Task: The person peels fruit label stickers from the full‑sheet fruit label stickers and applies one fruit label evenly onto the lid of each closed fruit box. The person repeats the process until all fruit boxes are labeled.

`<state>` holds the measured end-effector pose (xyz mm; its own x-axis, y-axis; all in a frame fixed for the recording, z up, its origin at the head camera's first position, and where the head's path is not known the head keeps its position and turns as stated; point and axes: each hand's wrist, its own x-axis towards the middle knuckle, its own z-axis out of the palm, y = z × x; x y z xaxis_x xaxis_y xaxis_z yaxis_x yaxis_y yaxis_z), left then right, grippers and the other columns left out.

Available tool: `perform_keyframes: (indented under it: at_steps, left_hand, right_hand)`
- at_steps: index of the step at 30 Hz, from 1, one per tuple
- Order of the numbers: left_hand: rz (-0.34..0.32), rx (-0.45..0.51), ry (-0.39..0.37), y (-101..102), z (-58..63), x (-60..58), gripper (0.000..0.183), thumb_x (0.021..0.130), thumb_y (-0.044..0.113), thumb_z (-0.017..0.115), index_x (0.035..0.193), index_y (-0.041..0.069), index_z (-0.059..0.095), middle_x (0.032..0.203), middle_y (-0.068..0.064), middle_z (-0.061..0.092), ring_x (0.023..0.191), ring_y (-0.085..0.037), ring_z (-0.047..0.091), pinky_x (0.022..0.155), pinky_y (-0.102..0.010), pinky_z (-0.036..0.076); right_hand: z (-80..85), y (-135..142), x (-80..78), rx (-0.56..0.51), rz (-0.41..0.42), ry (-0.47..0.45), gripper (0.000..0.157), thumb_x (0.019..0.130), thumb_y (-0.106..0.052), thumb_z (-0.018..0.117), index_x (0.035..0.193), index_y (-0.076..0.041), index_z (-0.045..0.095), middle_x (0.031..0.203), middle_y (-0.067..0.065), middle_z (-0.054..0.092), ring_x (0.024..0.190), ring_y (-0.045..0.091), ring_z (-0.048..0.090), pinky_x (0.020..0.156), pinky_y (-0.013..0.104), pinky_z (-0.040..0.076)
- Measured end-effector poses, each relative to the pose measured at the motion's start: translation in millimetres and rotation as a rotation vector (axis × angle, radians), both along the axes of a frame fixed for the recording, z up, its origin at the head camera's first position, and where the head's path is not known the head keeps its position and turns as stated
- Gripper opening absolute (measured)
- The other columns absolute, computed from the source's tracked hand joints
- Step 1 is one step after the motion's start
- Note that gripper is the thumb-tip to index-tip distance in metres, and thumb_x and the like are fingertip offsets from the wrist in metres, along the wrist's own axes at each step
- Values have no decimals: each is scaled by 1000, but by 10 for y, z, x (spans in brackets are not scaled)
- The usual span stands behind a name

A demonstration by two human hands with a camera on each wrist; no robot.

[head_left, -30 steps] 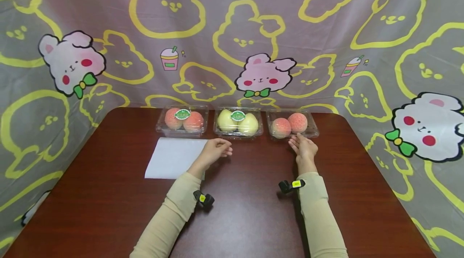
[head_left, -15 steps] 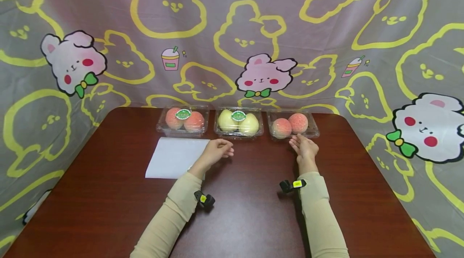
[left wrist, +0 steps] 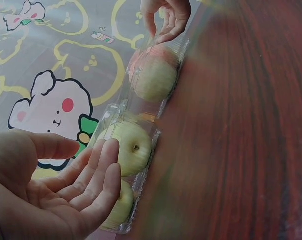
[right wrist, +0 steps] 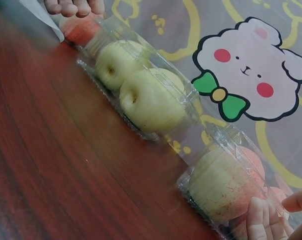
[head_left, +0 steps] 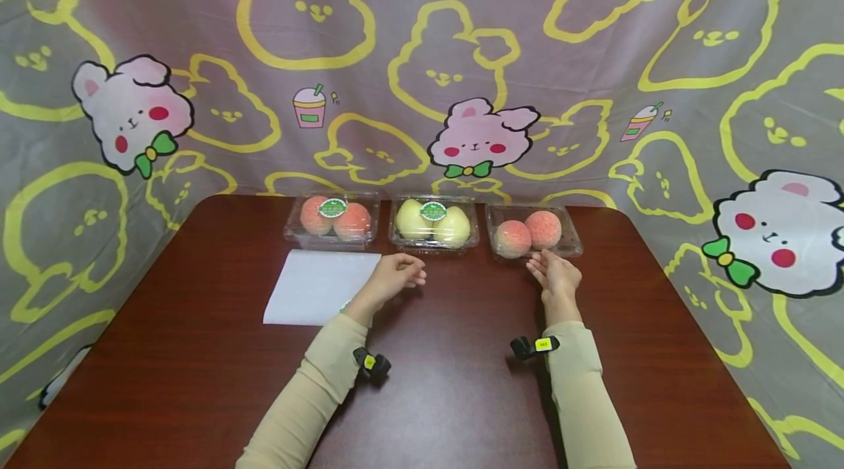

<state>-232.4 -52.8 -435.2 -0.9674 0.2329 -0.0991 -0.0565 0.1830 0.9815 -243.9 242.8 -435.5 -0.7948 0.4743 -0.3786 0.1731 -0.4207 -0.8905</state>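
The peach box (head_left: 568, 236) is sitting at the far side of the brown table (head_left: 455, 396), at the right end of a row of three clear plastic boxes, and two peaches (head_left: 543, 229) are resting side by side inside it. The right hand (head_left: 558, 277) is pinching the near edge of this box, its thumb and fingers staying close together with only a narrow gap (the right wrist view is cutting off most of the hand).

The left hand (head_left: 393, 277) is holding nothing. Its fingers are curving loosely, its thumb is standing well apart from them, and the whole hand is hovering just in front of the middle box (head_left: 431, 246), where two pale green fruits (head_left: 453, 229) are lying under a round green label (head_left: 431, 211). The left box (head_left: 294, 227) is carrying two more peaches.

A white sheet (head_left: 310, 286) is lying on the table in front of the left box, and the left hand and forearm are covering its right edge. Beige sleeves (head_left: 583, 388) are covering both forearms, and each wrist is wearing a small black camera (head_left: 373, 365). Behind the boxes, a grey cartoon curtain (head_left: 574, 37) is hanging.
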Motion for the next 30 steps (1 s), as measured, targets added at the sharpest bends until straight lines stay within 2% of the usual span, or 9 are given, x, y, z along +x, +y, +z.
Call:
perform_keyframes:
  at_steps: [3, 10, 12, 14, 17, 19, 21, 26, 30]
  left_hand:
    - [3, -5, 3, 0, 5, 2, 27, 98, 5, 49, 113, -16, 59, 103, -36, 66, 69, -4, 67, 83, -40, 59]
    - [1, -5, 10, 0, -21, -4, 27, 97, 5, 50, 112, -16, 59, 101, -34, 67, 70, -7, 68, 82, -39, 59]
    - [2, -6, 10, 1, -23, -4, 27, 97, 5, 51, 112, -16, 59, 101, -34, 68, 70, -7, 68, 82, -39, 59]
    - [5, -7, 8, 1, -22, -3, 27, 97, 5, 51, 112, -15, 59, 101, -34, 68, 70, -6, 68, 82, -39, 59]
    - [9, -10, 6, 0, -20, -2, 27, 98, 6, 51, 113, -15, 59, 102, -34, 67, 69, -6, 68, 82, -39, 59]
    - [8, -9, 4, 0, -25, -3, 27, 98, 6, 50, 113, -15, 59, 103, -35, 67, 70, -6, 68, 82, -39, 59]
    - [4, -8, 6, 0, -34, -3, 27, 98, 6, 51, 113, -15, 59, 102, -34, 67, 71, -7, 69, 82, -39, 59]
    - [-4, -5, 13, 6, -41, -2, 28, 98, 6, 51, 113, -15, 59, 103, -34, 67, 71, -8, 69, 82, -39, 59]
    - [0, -7, 16, 10, -22, -2, 28, 98, 7, 51, 113, -15, 59, 103, -35, 67, 71, -6, 68, 83, -39, 59]
  right_hand:
    - [1, -6, 33, 6, -2, -10, 14, 95, -9, 53, 105, 0, 57, 57, -6, 65, 55, 2, 64, 60, 16, 57]
    - [-6, 1, 97, 33, 0, -24, 9, 94, -11, 51, 91, -4, 57, 56, -7, 65, 55, 1, 64, 60, 17, 57]
    - [-5, 22, 105, 52, 1, -29, 13, 94, -12, 50, 96, -3, 58, 56, -8, 64, 55, 1, 64, 60, 18, 58]
    - [-1, 54, 113, 68, 3, -38, 22, 95, -16, 48, 107, -1, 58, 57, -9, 64, 56, 1, 64, 60, 18, 58]
    - [-4, 121, 114, 73, -8, -41, 40, 98, -22, 45, 128, 3, 52, 58, -9, 63, 57, 1, 64, 60, 18, 58]
    - [-18, 175, 115, 73, -26, -40, 44, 99, -24, 44, 131, 4, 49, 58, -9, 63, 56, 1, 64, 59, 18, 57]
    - [-36, 229, 110, 83, -65, -36, 39, 99, -25, 45, 126, 3, 52, 56, -8, 62, 54, 1, 63, 56, 18, 57]
    - [-63, 359, 96, 144, -152, -26, 17, 97, -21, 48, 97, -4, 54, 52, -9, 59, 47, -1, 59, 50, 17, 55]
    - [-51, 464, 86, 139, -164, -17, 15, 97, -18, 48, 93, -7, 56, 52, -9, 59, 46, -1, 58, 49, 16, 54]
